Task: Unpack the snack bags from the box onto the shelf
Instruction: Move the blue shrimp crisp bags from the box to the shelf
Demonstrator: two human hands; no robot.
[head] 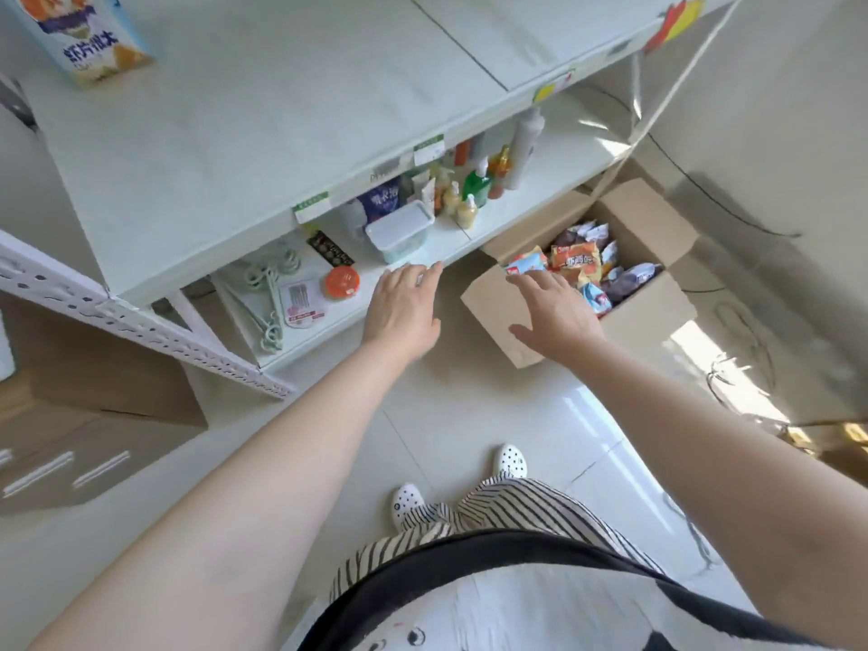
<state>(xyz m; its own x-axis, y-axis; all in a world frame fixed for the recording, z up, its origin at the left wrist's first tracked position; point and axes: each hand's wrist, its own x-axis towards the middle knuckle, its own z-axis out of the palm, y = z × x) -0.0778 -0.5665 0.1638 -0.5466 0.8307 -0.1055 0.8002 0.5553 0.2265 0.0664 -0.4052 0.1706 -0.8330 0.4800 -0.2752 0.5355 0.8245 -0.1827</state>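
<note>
Cardboard box stands open on the floor, snack bags inside. Head view: right hand hovers over the box's near flap, fingers spread, holding nothing; the bags lie just beyond its fingertips. Left hand, fingers straight and empty, reaches at the lower shelf edge, clear container just beyond it.
</note>
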